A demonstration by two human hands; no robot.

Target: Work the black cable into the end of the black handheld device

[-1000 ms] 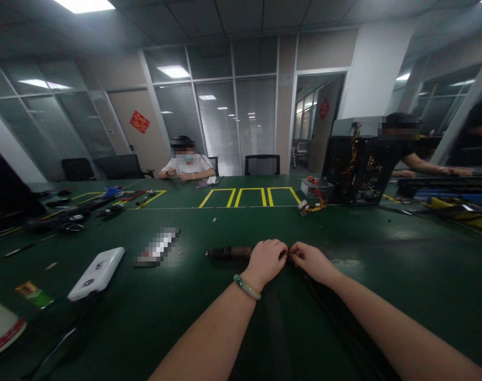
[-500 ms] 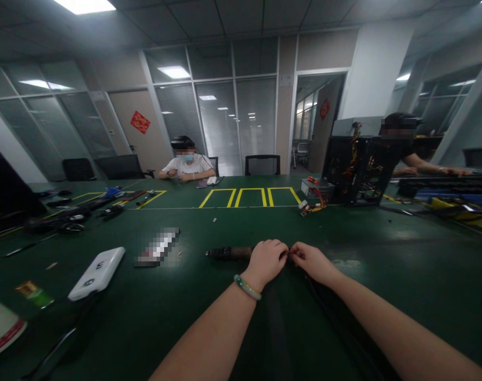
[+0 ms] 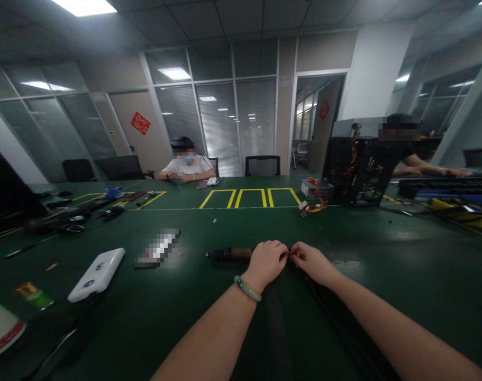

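A dark cylindrical tool (image 3: 229,254) lies sideways on the green table (image 3: 209,317), its narrow tip pointing left. My left hand (image 3: 267,260), with a green bangle at the wrist, is wrapped over the tool's right part. Just right of it, my right hand (image 3: 310,260) has its thumb and fingers pinched together at the tool's right end; what lies between those fingertips is too small to make out. A black cable (image 3: 324,301) runs from there down to the right, beneath my right forearm.
A white power bank (image 3: 98,275), a small green-and-gold bottle (image 3: 34,295) and a cup (image 3: 0,328) are at left. A blurred flat item (image 3: 158,247) lies nearer the middle. Beyond are a computer case (image 3: 354,169), a power supply (image 3: 317,189) and two people.
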